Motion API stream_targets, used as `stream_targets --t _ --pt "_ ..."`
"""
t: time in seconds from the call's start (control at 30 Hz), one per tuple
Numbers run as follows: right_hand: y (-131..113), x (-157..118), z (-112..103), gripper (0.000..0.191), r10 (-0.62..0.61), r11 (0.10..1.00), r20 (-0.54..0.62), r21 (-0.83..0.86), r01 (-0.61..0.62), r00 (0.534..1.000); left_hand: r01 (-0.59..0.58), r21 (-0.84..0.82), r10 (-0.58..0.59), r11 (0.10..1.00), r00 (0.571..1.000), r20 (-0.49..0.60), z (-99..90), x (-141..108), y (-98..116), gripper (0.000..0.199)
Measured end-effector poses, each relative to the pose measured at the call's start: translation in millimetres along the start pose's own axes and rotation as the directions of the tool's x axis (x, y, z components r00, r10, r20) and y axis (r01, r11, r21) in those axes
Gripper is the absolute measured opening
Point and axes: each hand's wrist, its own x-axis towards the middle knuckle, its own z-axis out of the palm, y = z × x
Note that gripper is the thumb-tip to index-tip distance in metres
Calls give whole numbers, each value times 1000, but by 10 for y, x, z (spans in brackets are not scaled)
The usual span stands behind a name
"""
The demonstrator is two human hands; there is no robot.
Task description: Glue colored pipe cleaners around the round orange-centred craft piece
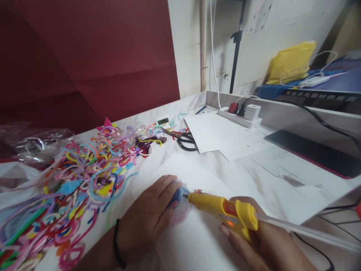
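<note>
My right hand [254,233] is wrapped round the handle of a yellow hot glue gun [217,205], which has a glowing orange light and a clear glue stick [307,233] coming out of its back. The gun's dark nozzle tip points left and meets a small blue and pink craft piece [180,210] on white paper [194,241]. My left hand [152,210], with a black band at the wrist, presses its closed fingers on the left side of that piece and partly covers it.
Colourful pipe cleaners [81,180] are heaped at the left. Black-handled scissors [187,142], a small digital display [163,121] and white sheets [217,130] lie farther back. A power strip [242,118] and dark phone [313,150] are at the right, with black cables near the right edge.
</note>
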Motion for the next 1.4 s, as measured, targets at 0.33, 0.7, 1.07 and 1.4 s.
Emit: stream_targets --t 0.33,0.7,1.07,1.4 --pt "-63 69 1 9 -74 997 -25 -9 73 997 22 15 -22 1000 999 41 8 3 1 44" --pt "77 -112 249 17 106 994 -144 30 -103 984 15 -2 -15 1000 1000 19 -1 -17 6 46" --pt "-111 101 16 12 -62 998 -14 1 62 998 20 24 -20 1000 1000 12 11 -30 6 46" --pt "0 -62 195 14 105 992 -131 83 -94 986 14 4 -14 1000 1000 -19 53 -50 -28 51"
